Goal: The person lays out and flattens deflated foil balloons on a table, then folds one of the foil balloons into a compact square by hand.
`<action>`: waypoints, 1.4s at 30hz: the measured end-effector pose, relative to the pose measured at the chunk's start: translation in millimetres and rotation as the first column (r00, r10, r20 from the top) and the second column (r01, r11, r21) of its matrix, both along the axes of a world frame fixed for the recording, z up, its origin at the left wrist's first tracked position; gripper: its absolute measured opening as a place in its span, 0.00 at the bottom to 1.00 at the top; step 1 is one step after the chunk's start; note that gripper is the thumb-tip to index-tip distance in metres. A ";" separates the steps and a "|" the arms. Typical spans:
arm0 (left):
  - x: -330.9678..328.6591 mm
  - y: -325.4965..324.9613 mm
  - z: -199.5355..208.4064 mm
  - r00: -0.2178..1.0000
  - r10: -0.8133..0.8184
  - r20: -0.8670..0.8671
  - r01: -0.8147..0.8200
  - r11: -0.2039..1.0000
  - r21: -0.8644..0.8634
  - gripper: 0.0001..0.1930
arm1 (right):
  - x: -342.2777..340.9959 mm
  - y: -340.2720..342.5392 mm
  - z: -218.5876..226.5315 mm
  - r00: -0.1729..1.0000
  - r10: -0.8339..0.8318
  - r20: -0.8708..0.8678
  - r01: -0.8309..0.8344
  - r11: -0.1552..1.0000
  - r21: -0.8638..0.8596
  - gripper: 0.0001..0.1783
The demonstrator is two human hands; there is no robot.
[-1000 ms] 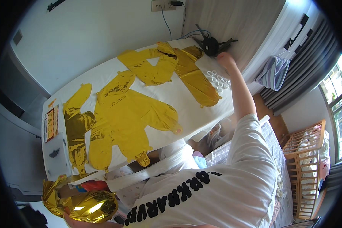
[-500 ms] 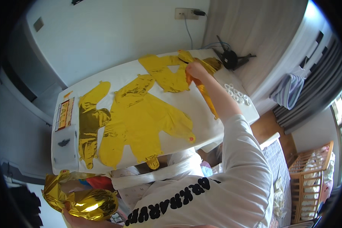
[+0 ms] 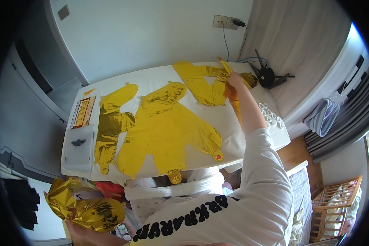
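Note:
At the table's far right, my right hand (image 3: 235, 80) is closed on a flat gold foil balloon (image 3: 231, 95). A strip of it hangs down in orange-gold beside my forearm, and a tip sticks up above my fingers. Next to that hand lies a flat gold foil balloon with a triangular gap (image 3: 211, 95). Low on the left, off the table's near edge, my left hand (image 3: 76, 231) holds a crumpled, shiny gold foil balloon (image 3: 100, 213); the foil partly hides the fingers. More flat balloons lie between, a large one (image 3: 164, 135) and a narrow one (image 3: 110, 131).
The white table (image 3: 233, 153) also carries a picture card (image 3: 83, 112), a pale flat case (image 3: 78, 153), several white rings (image 3: 271, 115) and a black router-like device (image 3: 267, 77). A wooden crib (image 3: 336, 207) and a bed (image 3: 300, 192) stand at the right.
My view has shifted, so the table sits further right and lower. At my right hand the foil now has a raised tip. The balloon in my left hand has turned slightly.

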State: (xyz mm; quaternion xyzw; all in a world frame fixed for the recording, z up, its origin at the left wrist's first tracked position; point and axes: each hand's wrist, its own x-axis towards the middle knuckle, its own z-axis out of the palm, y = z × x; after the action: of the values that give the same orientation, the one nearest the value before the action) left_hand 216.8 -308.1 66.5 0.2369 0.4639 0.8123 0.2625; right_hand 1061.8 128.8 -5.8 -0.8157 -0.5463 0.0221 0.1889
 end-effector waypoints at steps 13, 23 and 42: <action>24.9 -1.3 -12.9 0.994 -0.097 0.053 0.097 0.995 0.005 0.34 | -19.1 -6.1 -11.1 0.917 -0.116 -0.381 0.252 0.910 0.329 0.25; 214.9 107.3 93.2 0.506 -0.858 -0.087 0.812 0.439 0.386 0.59 | -233.2 -181.1 111.3 0.143 0.287 -0.947 -0.842 0.539 0.036 0.51; 271.9 141.2 -8.2 -0.145 -0.822 0.551 0.922 0.090 0.377 0.28 | -261.9 -160.8 187.9 0.453 0.590 -0.669 -0.742 0.665 0.084 0.41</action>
State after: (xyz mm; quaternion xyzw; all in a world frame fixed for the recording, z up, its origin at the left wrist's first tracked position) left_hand 488.7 -166.9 58.2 0.1619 0.1085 0.4016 0.8948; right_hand 799.9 -32.1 182.1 -0.4876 -0.7155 0.4341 0.2488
